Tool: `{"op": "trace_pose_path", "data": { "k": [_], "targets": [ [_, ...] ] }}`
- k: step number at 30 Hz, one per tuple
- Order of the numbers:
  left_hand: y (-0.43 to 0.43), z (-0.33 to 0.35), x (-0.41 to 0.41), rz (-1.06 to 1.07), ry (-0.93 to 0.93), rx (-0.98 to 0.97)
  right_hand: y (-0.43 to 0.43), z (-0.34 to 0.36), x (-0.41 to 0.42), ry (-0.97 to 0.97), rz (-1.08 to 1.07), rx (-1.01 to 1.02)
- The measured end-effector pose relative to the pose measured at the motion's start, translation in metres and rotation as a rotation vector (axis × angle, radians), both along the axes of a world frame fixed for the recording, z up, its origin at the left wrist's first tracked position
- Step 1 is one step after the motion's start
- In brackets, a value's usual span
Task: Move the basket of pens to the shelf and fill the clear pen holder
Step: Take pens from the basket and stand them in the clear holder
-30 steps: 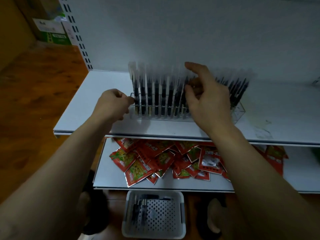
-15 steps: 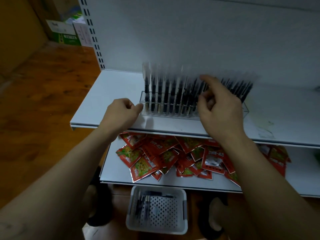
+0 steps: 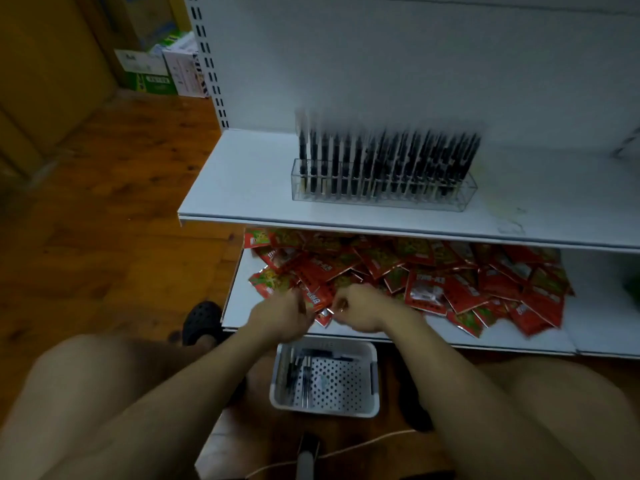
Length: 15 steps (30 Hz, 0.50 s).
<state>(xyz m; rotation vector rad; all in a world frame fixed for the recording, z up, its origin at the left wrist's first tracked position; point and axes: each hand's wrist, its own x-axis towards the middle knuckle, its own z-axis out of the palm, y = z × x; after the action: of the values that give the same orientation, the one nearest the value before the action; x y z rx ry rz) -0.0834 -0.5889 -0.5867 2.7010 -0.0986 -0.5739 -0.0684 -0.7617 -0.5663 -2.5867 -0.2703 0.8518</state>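
Left hand (image 3: 280,315) and right hand (image 3: 360,311) hung close together, fingers curled and blurred; I cannot tell if they pinched anything. Below them the white basket (image 3: 325,412) sat on the floor, holding few pens (image 3: 298,372). The clear pen holder (image 3: 381,197) on the shelf (image 3: 242,181) looked crowded and its pens leaned, so forcing more in might topple them.

A clear pen holder (image 3: 381,197), packed with upright dark pens (image 3: 388,157), stands on the white upper shelf (image 3: 242,181). Red packets (image 3: 450,278) lie heaped on the lower shelf (image 3: 239,306). The left hand (image 3: 280,315) and right hand (image 3: 360,310) hover close together at its front edge, fingers curled, blurred. Below them, a white basket (image 3: 374,379) holding a few pens sits on the wooden floor (image 3: 121,202).
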Motion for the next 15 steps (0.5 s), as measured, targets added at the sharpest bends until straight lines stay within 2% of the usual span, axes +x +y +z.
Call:
{"op": "trace_pose_path", "data": {
  "k": [2,4,7,10,13,15],
  "targets": [
    [0.006,-0.030,-0.016,-0.113,0.119,0.204,-0.001,-0.035,-0.012,0.116,0.007,-0.060],
    [0.014,-0.058,-0.025,-0.097,0.215,0.251,-0.006,-0.071,-0.026,0.184,-0.054,-0.097],
    [0.019,-0.096,-0.037,0.092,0.344,0.130,-0.004,-0.126,-0.052,0.316,-0.101,-0.100],
    [0.016,-0.130,-0.050,0.159,0.477,0.090,0.009,-0.174,-0.074,0.481,-0.105,-0.117],
    [0.018,-0.158,-0.046,0.255,0.528,0.037,0.025,-0.213,-0.081,0.502,-0.132,-0.028],
    [0.021,-0.171,-0.037,0.396,0.544,-0.050,0.041,-0.233,-0.078,0.512,-0.118,0.041]
  ]
}}
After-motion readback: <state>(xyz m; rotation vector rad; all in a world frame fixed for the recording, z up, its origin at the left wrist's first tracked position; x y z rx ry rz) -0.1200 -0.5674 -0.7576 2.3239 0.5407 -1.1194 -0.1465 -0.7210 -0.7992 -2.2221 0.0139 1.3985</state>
